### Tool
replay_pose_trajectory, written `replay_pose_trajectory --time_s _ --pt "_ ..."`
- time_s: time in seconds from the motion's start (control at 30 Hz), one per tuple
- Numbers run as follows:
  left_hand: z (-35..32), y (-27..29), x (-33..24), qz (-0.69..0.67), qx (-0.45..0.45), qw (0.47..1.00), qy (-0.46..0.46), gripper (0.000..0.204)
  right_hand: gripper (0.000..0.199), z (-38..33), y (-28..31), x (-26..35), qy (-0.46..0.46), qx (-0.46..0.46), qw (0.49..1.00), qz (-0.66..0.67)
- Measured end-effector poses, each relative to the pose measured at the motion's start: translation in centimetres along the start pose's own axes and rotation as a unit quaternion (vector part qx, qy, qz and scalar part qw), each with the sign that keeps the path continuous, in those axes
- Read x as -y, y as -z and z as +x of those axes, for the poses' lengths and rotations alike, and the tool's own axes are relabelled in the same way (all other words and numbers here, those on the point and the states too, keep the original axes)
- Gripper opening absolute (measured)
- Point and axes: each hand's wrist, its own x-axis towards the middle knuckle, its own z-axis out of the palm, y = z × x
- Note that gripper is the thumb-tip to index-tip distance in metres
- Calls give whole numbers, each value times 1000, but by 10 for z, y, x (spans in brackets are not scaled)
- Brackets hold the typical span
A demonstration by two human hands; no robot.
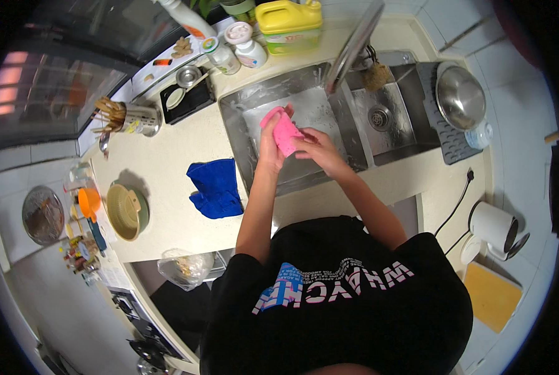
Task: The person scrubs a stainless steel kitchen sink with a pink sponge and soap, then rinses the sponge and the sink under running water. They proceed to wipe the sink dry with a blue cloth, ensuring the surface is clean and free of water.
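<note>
Over the left basin of the steel sink [229,134], my left hand [270,149] is closed round a bright pink sponge [285,134]. Its rounded upper end sticks out above my fingers, and small dark specks show on its face. My right hand [317,150] grips the sponge's lower right edge, fingers bent against it and partly hidden. A wet, whitish sheen covers the basin floor below. The metal faucet [354,47] rises behind the divider between the basins, beyond my right hand. On the counter left of the sink lies a crumpled blue cloth [215,189].
Behind the sink stand a yellow jug [289,26], a white pump bottle [247,47] and a spray bottle [187,17]. A steel bowl [460,95] rests on a grey mat at right. Further left are a green basin [127,212] and a utensil holder [143,119].
</note>
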Motion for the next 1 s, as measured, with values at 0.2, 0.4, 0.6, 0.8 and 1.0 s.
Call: replay_pose_trajectory --time_s 0.2,0.4,0.6,0.8,1.0 --pt "-26 35 -20 50 -89 991 -84 50 39 25 -21 2 61 -2 994 -88" --pt "-52 63 -47 47 -230 967 -98 67 28 96 -59 0 142 63 965 -211" --pt "-81 100 -35 30 -188 982 8 55 19 197 -169 5 317 167 848 -390" --pt "-95 94 -29 -54 -178 982 -18 57 35 242 -203 -18 535 290 533 -588" --pt "-108 119 -17 -40 -225 973 -14 54 21 225 -194 -25 508 280 634 -512"
